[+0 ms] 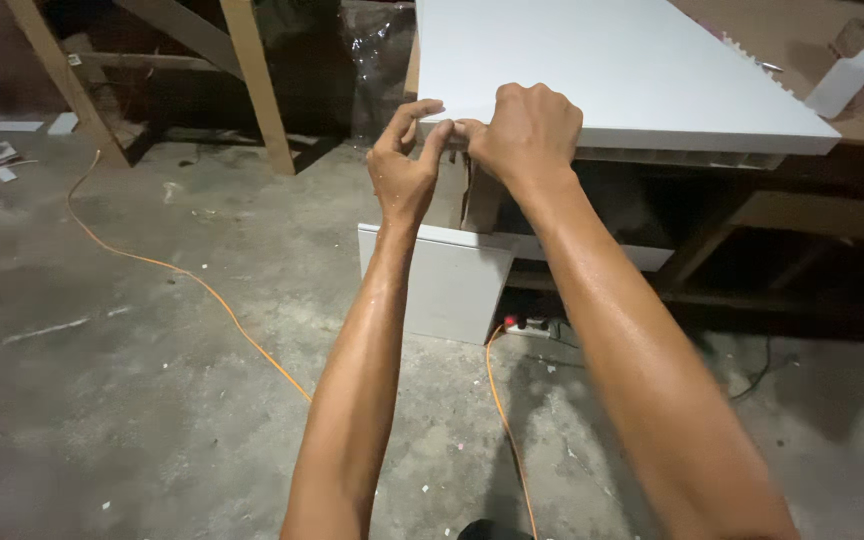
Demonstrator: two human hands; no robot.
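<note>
A large white panel (612, 70) lies flat on a wooden workbench, its near corner pointing toward me. My left hand (404, 165) and my right hand (524, 135) both pinch at that near corner edge, fingertips meeting at the panel's lower front edge. The right hand is curled into a fist-like grip over the edge; the left thumb and forefinger press against the same spot. What lies between the fingertips is too small to tell. A smaller white board (442, 280) leans upright under the bench, just below my hands.
An orange cable (202, 285) snakes across the dusty concrete floor. A white squeeze bottle (845, 78) stands on the bench at the far right. Wooden frame legs (257, 85) rise at the back left. A power strip (527, 326) lies under the bench.
</note>
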